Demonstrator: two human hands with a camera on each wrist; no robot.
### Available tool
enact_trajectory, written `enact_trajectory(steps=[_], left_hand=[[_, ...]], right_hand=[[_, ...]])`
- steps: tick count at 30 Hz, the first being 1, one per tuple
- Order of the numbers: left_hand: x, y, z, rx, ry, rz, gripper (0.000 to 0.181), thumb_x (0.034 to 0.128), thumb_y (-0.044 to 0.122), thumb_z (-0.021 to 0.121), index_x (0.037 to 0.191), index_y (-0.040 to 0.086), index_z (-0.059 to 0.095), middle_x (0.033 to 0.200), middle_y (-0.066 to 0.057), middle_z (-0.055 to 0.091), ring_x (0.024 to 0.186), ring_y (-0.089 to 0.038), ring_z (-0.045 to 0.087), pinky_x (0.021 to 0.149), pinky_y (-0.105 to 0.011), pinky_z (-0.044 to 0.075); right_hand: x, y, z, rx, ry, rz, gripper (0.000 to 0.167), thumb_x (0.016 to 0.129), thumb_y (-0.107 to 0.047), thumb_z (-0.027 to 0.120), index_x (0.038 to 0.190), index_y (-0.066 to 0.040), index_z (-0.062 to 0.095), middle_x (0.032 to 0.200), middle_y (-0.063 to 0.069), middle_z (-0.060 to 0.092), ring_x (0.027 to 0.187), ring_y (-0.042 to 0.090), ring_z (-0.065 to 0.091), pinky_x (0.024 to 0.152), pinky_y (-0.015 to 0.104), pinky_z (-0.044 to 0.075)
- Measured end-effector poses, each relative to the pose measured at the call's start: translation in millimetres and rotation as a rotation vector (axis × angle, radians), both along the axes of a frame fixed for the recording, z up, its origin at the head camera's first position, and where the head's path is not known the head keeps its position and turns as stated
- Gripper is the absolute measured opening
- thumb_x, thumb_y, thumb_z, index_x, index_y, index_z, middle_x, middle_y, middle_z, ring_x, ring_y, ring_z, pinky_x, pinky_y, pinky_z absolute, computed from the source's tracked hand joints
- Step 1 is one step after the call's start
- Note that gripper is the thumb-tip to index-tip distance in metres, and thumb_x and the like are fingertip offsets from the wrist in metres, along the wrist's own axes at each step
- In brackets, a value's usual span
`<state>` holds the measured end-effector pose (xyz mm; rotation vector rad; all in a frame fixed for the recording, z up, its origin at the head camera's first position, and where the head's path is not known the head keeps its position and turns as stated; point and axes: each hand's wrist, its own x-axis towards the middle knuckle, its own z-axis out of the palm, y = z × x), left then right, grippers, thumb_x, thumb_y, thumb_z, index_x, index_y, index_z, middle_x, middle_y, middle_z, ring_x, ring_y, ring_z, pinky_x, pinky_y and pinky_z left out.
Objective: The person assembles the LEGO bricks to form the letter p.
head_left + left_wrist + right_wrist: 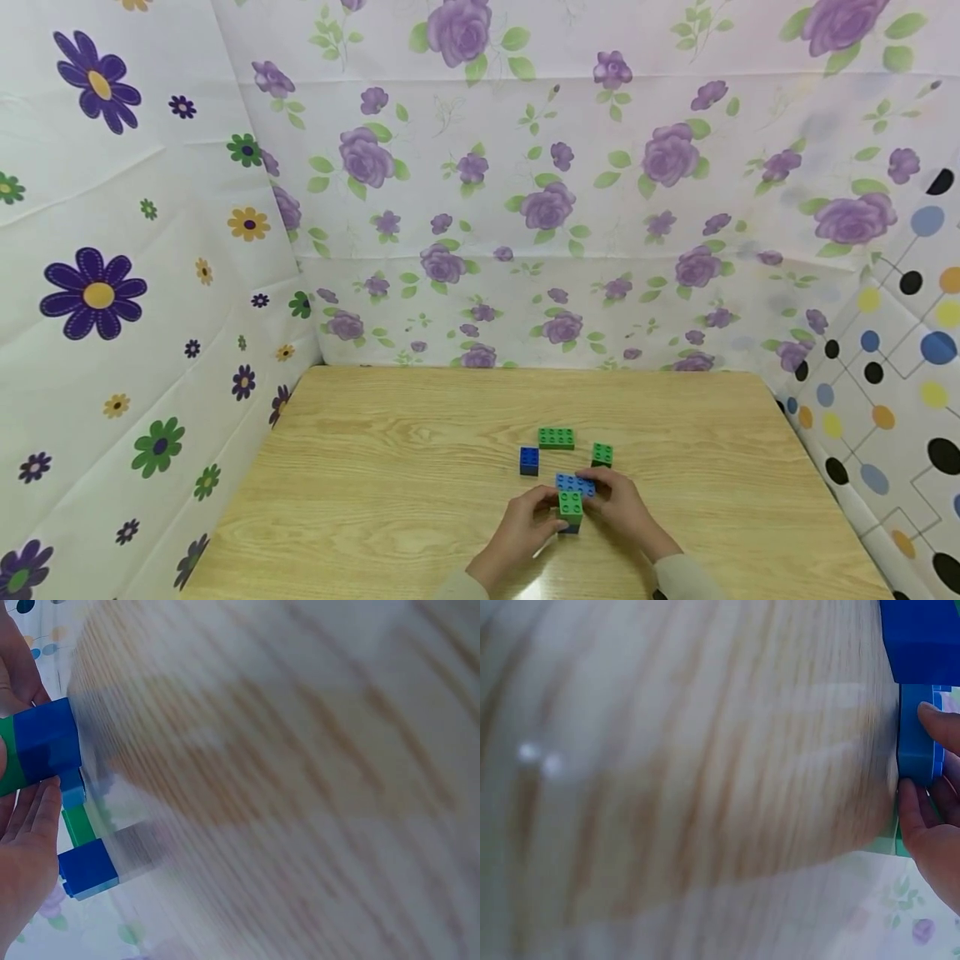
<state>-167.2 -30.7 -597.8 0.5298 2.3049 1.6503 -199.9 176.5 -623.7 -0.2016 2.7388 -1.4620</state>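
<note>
Between thumb and fingers, my left hand [525, 523] holds a small stack: a green toy building brick [570, 503] on top of a dark blue brick [49, 741]. My right hand [621, 505] pinches the ends of a longer lighter-blue brick [916, 731] with thumb and fingers. In the head view this lighter-blue brick lies just behind the stack, partly covered by it and by my fingers. Whether stack and lighter-blue brick are joined, I cannot tell.
Beyond the hands on the wooden table [390, 467] stand a small dark blue brick [529, 461], a long green brick [557, 438] and a small green brick [602, 454], close to my right fingers. Patterned cloth [480, 217] hangs behind the table and at both sides.
</note>
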Motion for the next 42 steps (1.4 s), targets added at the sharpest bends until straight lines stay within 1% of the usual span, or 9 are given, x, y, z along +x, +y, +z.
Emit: enact_trajectory(steps=[5, 9, 14, 19, 22, 26, 31, 36, 42], left_hand=[[-0.4, 1.0, -1.1, 0.012, 0.004, -0.005, 0.031, 0.0888, 0.015, 0.070, 0.118, 0.014, 0.062, 0.118, 0.006, 0.062, 0.112, -0.011, 0.058, 0.098, -0.027, 0.050], [-0.6, 1.0, -2.9, 0.017, 0.003, 0.001, 0.030, 0.0885, 0.015, 0.070, 0.117, 0.014, 0.062, 0.116, 0.006, 0.063, 0.112, -0.012, 0.058, 0.098, -0.027, 0.050], [-1.1, 0.8, -5.8, 0.022, -0.010, 0.002, 0.030, 0.0884, 0.015, 0.070, 0.118, 0.014, 0.062, 0.116, 0.006, 0.063, 0.111, -0.010, 0.058, 0.097, -0.025, 0.050], [-0.9, 0.8, -6.9, 0.030, -0.012, 0.008, 0.030, 0.0881, 0.014, 0.071, 0.117, 0.013, 0.062, 0.115, 0.006, 0.063, 0.110, -0.010, 0.059, 0.096, -0.024, 0.050], [-0.7, 0.9, -7.1, 0.034, -0.016, 0.011, 0.030, 0.0878, 0.013, 0.071, 0.117, 0.013, 0.062, 0.115, 0.006, 0.063, 0.110, -0.011, 0.059, 0.096, -0.024, 0.051], [-1.0, 1.1, -7.2, 0.040, -0.024, 0.016, 0.030, 0.0873, 0.013, 0.071, 0.116, 0.013, 0.062, 0.114, 0.006, 0.063, 0.111, -0.014, 0.059, 0.096, -0.026, 0.051], [-1.8, 1.1, -7.8, 0.042, -0.022, 0.011, 0.030, 0.0875, 0.013, 0.071, 0.116, 0.013, 0.062, 0.114, 0.006, 0.063, 0.112, -0.016, 0.059, 0.097, -0.028, 0.051], [-2.7, 0.9, -8.5, 0.039, -0.013, 0.007, 0.031, 0.0872, 0.013, 0.071, 0.117, 0.012, 0.062, 0.114, 0.005, 0.063, 0.111, -0.014, 0.059, 0.096, -0.026, 0.051], [-2.7, 0.7, -8.5, 0.035, -0.003, 0.006, 0.030, 0.0875, 0.013, 0.071, 0.116, 0.011, 0.062, 0.115, 0.003, 0.064, 0.111, -0.019, 0.060, 0.096, -0.028, 0.052]], right_hand=[[4.4, 5.2, 3.3, -0.009, -0.021, -0.008, 0.037, 0.080, 0.002, 0.075, 0.114, -0.010, 0.069, 0.116, 0.006, 0.065, 0.109, 0.028, 0.061, 0.091, 0.042, 0.054], [6.1, 12.8, 5.7, -0.028, -0.048, 0.010, 0.036, 0.081, -0.005, 0.076, 0.116, -0.012, 0.068, 0.119, 0.007, 0.064, 0.105, 0.025, 0.063, 0.088, 0.039, 0.056], [5.4, 24.0, 9.8, -0.043, -0.054, 0.051, 0.035, 0.082, -0.010, 0.075, 0.117, -0.014, 0.068, 0.121, 0.008, 0.062, 0.105, 0.025, 0.062, 0.089, 0.040, 0.055], [3.8, 31.6, 19.8, -0.065, -0.032, 0.114, 0.036, 0.084, -0.009, 0.074, 0.119, -0.009, 0.066, 0.122, 0.011, 0.061, 0.111, 0.031, 0.058, 0.092, 0.039, 0.054], [4.0, 34.2, 27.8, -0.088, -0.025, 0.149, 0.037, 0.085, -0.009, 0.073, 0.121, -0.005, 0.064, 0.121, 0.013, 0.061, 0.112, 0.033, 0.057, 0.092, 0.038, 0.054], [5.1, 35.9, 38.5, -0.106, 0.000, 0.194, 0.038, 0.087, -0.010, 0.072, 0.123, -0.004, 0.063, 0.122, 0.015, 0.059, 0.111, 0.035, 0.057, 0.090, 0.038, 0.055], [6.3, 37.4, 49.8, -0.092, 0.041, 0.234, 0.038, 0.088, -0.013, 0.071, 0.124, -0.004, 0.062, 0.124, 0.016, 0.058, 0.112, 0.038, 0.056, 0.089, 0.040, 0.055], [9.3, 38.6, 57.0, -0.088, 0.066, 0.274, 0.041, 0.088, -0.016, 0.070, 0.126, -0.005, 0.061, 0.125, 0.014, 0.058, 0.110, 0.035, 0.057, 0.089, 0.040, 0.055], [16.2, 35.9, 65.3, -0.114, 0.100, 0.334, 0.040, 0.089, -0.019, 0.070, 0.126, -0.008, 0.060, 0.125, 0.013, 0.058, 0.111, 0.029, 0.058, 0.089, 0.037, 0.056]])
